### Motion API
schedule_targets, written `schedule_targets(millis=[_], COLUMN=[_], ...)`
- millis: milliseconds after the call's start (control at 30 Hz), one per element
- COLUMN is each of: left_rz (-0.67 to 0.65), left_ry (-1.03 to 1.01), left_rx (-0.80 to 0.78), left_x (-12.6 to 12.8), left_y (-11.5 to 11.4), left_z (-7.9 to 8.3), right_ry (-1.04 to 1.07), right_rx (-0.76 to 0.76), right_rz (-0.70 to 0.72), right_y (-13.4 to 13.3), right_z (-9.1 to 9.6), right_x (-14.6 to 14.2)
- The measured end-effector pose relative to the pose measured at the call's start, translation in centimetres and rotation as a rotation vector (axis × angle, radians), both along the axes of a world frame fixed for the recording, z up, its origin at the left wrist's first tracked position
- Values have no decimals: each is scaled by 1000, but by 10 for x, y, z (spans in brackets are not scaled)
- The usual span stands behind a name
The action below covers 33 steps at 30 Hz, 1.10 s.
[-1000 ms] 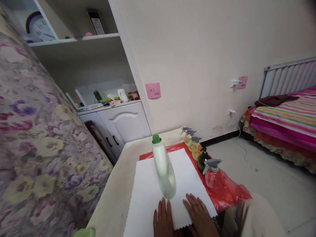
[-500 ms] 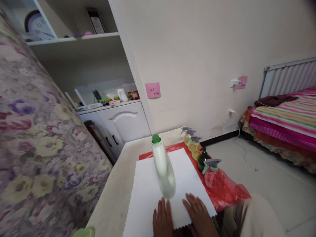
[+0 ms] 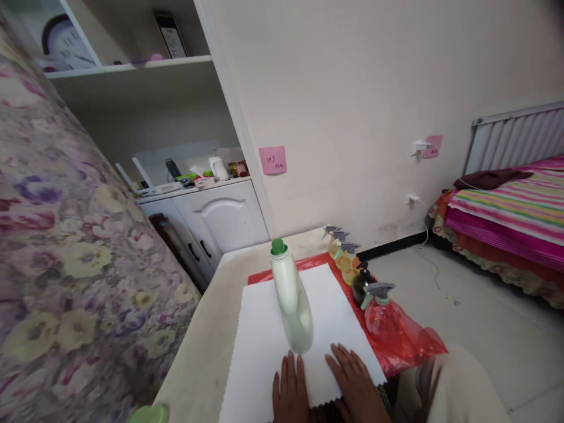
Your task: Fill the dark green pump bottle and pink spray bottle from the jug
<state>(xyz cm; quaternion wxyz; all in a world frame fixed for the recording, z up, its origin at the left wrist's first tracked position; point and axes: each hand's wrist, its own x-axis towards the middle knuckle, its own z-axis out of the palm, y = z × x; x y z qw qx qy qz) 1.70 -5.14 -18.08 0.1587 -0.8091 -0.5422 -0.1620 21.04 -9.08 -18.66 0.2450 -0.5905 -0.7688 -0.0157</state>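
Observation:
A pale green detergent bottle [image 3: 291, 299] with a side handle stands upright on a white sheet [image 3: 255, 352]. Its cap is off, and a green pouring spout [image 3: 278, 247] shows in the neck. My left hand [image 3: 291, 388] lies flat on the sheet, fingertips close to the bottle's base; whether they touch it I cannot tell. To the right, my right hand [image 3: 356, 382] also rests flat with fingers spread, apart from the bottle. Neither hand holds anything. At the lower left edge sits a light green cap-like piece [image 3: 150, 413], partly out of view.
Several spray bottles [image 3: 350, 267], a dark pump bottle [image 3: 362, 285] and a nearer clear spray bottle [image 3: 379, 314] line the table's right side. Red plastic [image 3: 405, 343] lies beneath the sheet and hangs over the edge. A floral curtain [image 3: 83, 264] borders the left.

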Motion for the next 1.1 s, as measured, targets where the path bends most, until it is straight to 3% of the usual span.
schedule_targets(millis=[600,833,1100], left_rz=[14,-41,-8], left_ry=[14,50,37], left_rx=[-72,-165,-113], left_x=[1,-5,1], left_y=[-4,-5,-9], left_z=[8,16,13], right_ry=[9,6,-4], right_rx=[6,24,29], right_rz=[-13,-15,-38], right_y=[-4,-8,-10], right_z=[7,8,9], right_x=[-1,-1,-1])
